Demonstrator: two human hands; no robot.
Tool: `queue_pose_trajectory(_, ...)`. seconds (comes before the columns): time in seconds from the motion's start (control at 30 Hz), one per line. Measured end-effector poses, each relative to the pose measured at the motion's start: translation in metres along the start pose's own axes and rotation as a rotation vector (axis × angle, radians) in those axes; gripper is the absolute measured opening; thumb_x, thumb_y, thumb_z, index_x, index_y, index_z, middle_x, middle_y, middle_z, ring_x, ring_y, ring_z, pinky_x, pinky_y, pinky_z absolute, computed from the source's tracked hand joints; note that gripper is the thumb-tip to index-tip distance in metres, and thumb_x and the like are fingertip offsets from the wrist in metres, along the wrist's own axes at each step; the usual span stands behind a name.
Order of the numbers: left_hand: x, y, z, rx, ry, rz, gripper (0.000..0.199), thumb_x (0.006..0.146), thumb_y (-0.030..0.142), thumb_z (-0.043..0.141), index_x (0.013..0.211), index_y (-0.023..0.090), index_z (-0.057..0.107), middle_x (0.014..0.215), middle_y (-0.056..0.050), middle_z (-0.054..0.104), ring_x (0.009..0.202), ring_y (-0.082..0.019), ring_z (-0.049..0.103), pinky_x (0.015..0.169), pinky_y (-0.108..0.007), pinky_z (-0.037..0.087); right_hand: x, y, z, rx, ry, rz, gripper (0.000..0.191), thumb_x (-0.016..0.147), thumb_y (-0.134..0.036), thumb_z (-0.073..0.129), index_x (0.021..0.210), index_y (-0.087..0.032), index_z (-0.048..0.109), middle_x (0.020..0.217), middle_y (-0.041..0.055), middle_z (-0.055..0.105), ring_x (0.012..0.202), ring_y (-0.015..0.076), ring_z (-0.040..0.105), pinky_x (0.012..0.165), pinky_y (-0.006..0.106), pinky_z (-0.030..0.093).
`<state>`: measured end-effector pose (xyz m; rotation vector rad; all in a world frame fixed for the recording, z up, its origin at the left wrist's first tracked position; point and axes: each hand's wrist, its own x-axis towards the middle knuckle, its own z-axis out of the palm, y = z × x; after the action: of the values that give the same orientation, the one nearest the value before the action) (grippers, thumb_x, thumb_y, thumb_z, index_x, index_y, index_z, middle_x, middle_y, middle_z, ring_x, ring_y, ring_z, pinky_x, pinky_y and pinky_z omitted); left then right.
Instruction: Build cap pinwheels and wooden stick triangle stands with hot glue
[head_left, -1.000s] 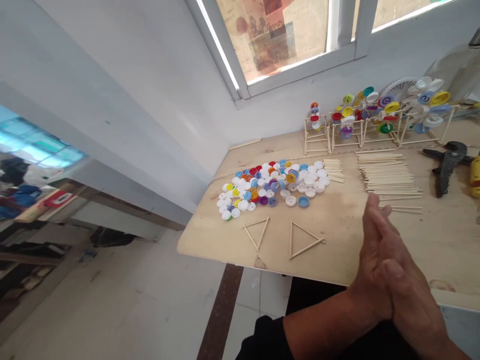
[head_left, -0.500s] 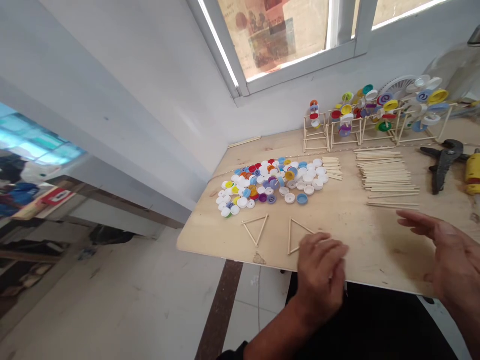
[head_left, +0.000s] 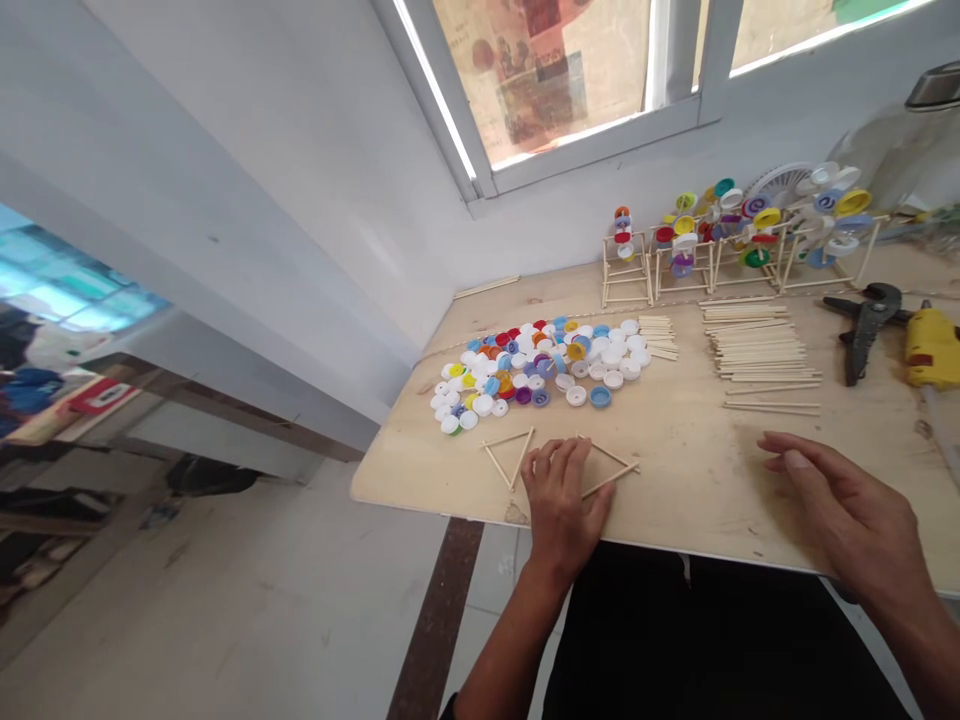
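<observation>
My left hand is over the left side of a wooden stick triangle; its fingers curl over that side, with the thumb by the lower stick. The left stick is mostly hidden beneath my fingers. Just left of the hand lies a second stick triangle, flat on the table. My right hand hovers near the front edge on the right, fingers loosely stretched, holding nothing visible. Beyond it lies a pile of thin wooden sticks.
Colourful bottle caps spread over the wooden table. Shorter sticks lie beside them. Stick frames with cap wheels line the wall. Black-handled pliers and a yellow glue gun lie at right.
My left hand has moved left from beside the right-hand triangle onto it. My right hand has shifted slightly left, its thumb now closer to the fingers.
</observation>
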<state>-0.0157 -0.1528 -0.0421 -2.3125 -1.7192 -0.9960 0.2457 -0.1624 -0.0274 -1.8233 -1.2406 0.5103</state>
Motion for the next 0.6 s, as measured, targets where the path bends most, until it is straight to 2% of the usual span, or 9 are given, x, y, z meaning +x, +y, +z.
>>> queue_pose_trajectory(0.1, 0.0, -0.002, 0.0015, 0.04, -0.043, -0.041, 0.055, 0.077, 0.035, 0.065, 0.126, 0.015, 0.049, 0.122, -0.012, 0.061, 0.113, -0.03, 0.05, 0.099, -0.047, 0.032, 0.0006, -0.0028, 0.0003, -0.024, -0.003, 0.005, 0.047, 0.072, -0.056, 0.047, 0.096, -0.022, 0.07, 0.093, 0.0025, 0.073, 0.096, 0.0251, 0.066, 0.087, 0.037, 0.051)
queue_pose_trajectory(0.2, -0.0008, -0.0035, 0.0036, 0.057, -0.073, -0.058, 0.058, 0.077, 0.037, 0.065, 0.128, 0.016, 0.047, 0.12, -0.012, 0.062, 0.111, -0.03, 0.052, 0.098, -0.046, 0.034, 0.0009, -0.005, 0.0002, -0.027, -0.003, 0.003, 0.049, 0.07, -0.057, 0.047, 0.094, -0.021, 0.071, 0.094, 0.0036, 0.073, 0.097, 0.0261, 0.065, 0.088, 0.038, 0.051)
queue_pose_trajectory(0.47, -0.0018, -0.0033, 0.0058, 0.053, -0.05, -0.049, 0.058, 0.077, 0.033, 0.066, 0.128, 0.016, 0.047, 0.111, -0.01, 0.065, 0.105, -0.026, 0.055, 0.095, -0.043, 0.036, -0.0006, -0.0022, 0.0007, -0.004, -0.01, -0.023, 0.046, 0.072, -0.055, 0.048, 0.094, -0.021, 0.07, 0.098, 0.0044, 0.072, 0.094, 0.0252, 0.066, 0.09, 0.039, 0.05)
queue_pose_trajectory(0.6, -0.0004, -0.0025, 0.007, 0.047, -0.031, -0.052, 0.049, 0.078, 0.032, 0.065, 0.122, 0.017, 0.052, 0.107, -0.009, 0.067, 0.102, -0.026, 0.056, 0.093, -0.043, 0.036, -0.0016, -0.0008, 0.0009, -0.001, -0.014, -0.041, 0.045, 0.074, -0.054, 0.049, 0.096, -0.021, 0.07, 0.1, 0.0041, 0.072, 0.096, 0.0248, 0.066, 0.091, 0.038, 0.049)
